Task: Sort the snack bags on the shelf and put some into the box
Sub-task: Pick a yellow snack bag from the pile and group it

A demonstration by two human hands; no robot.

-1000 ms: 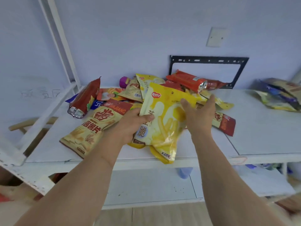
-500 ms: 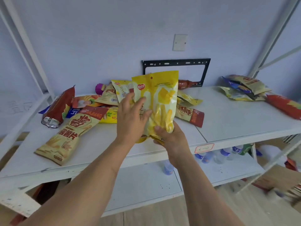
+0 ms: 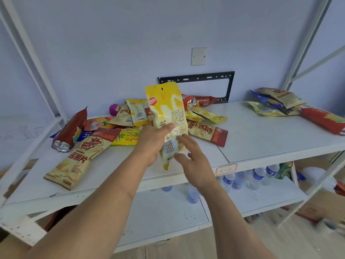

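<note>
My left hand (image 3: 152, 141) grips a yellow snack bag (image 3: 168, 113) upright above the white shelf (image 3: 261, 139), thumb across its front. My right hand (image 3: 194, 157) is just right of the bag's lower end, fingers spread and loose, its fingertips at the bag's edge. Behind lies a heap of snack bags: a tan chip bag (image 3: 82, 156), a dark red bag (image 3: 71, 128), a yellow bag (image 3: 127, 137) and a small yellow bag (image 3: 138, 112). A second pile (image 3: 276, 101) and a red bag (image 3: 323, 120) lie at the shelf's right end. No box is in view.
A black metal bracket (image 3: 227, 86) is fixed to the wall behind the heap. Water bottles (image 3: 242, 180) stand on the lower shelf. White uprights (image 3: 35, 58) frame the shelf on both sides. A label (image 3: 226, 169) is stuck on the shelf's front edge.
The yellow bag has been lifted off the heap and turned upright. My right hand has let go of its bottom and opened beside it. The view has swung to the right.
</note>
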